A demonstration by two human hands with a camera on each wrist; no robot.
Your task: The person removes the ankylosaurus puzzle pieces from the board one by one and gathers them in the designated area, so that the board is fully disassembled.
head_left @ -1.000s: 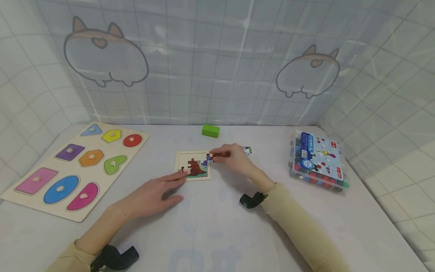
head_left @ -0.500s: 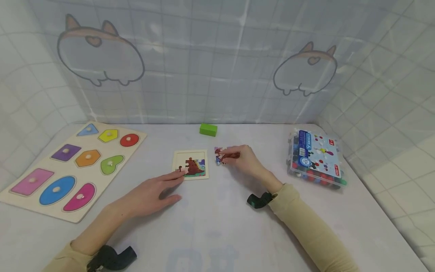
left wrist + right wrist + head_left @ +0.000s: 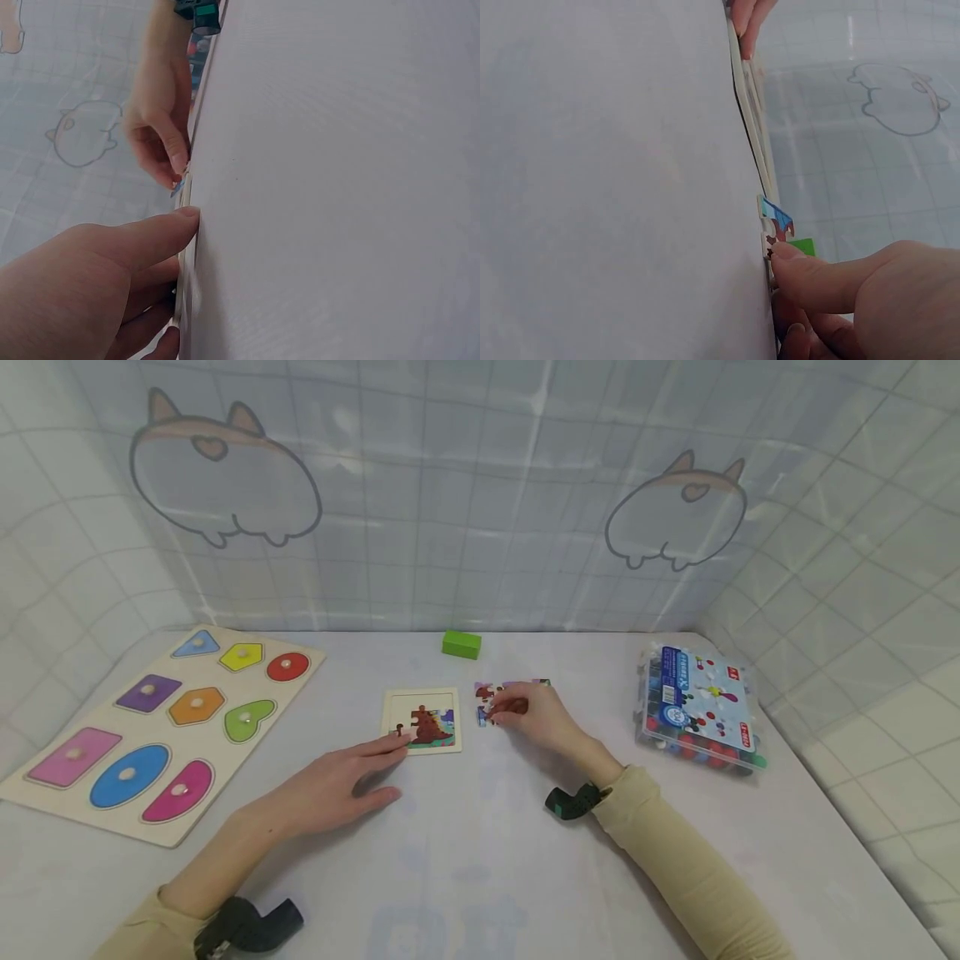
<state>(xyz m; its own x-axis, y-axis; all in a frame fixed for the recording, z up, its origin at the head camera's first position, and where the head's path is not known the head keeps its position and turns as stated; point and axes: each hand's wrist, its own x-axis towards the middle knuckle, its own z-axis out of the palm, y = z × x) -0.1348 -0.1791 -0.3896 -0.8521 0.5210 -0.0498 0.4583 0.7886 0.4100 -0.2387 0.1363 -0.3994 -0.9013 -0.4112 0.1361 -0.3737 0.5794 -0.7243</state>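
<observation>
A small square puzzle tray [image 3: 397, 700] holds joined jigsaw pieces with a brown dinosaur picture [image 3: 433, 727]; its upper left part is bare. My left hand [image 3: 341, 789] rests its fingertips on the tray's lower left corner, the thumb spread apart. To the right of the tray, my right hand [image 3: 543, 718] pinches a jigsaw piece [image 3: 482, 717] with blue and brown on it, low among loose pieces [image 3: 483, 691]. The right wrist view shows the thumb over that piece [image 3: 778, 217]. My right fingers and palm hide part of the loose pieces.
A wooden shape-peg board [image 3: 217, 752] lies at the left. Behind the tray is a green block [image 3: 461, 644]. At the right stands a clear plastic box [image 3: 697, 710] of coloured parts. A tiled-pattern curtain [image 3: 465, 527] hangs along the table's back.
My right hand has moved right with the jigsaw piece, from the tray's right edge to the loose pieces, then nearly stopped. My left hand has stayed on the tray.
</observation>
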